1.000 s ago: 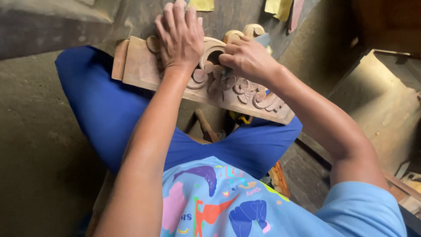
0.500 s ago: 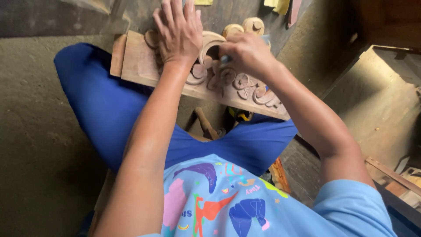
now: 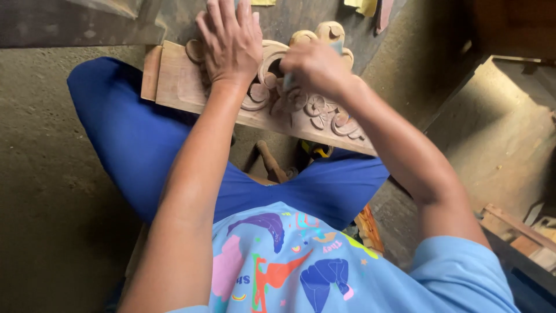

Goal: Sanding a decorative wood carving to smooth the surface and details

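Two hands on one carved panel (image 3: 191,87), propped across the blue-trousered knees.

Left hand (image 3: 231,43) lies flat on the carving, fingers spread and gripping nothing, just pressing down. Right hand (image 3: 315,66) is curled tight around a small tool (image 3: 288,82), its tip on the scrollwork. One wooden mallet (image 3: 271,162) lies below the panel, between the legs. No containers in sight.

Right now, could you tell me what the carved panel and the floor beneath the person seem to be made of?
The carved panel looks like bare, unvarnished wood: pale brown, matte, with scroll and flower relief. The left hand lies flat on it. The floor looks like rough concrete or packed earth, grey and dull; which one is hard to tell.
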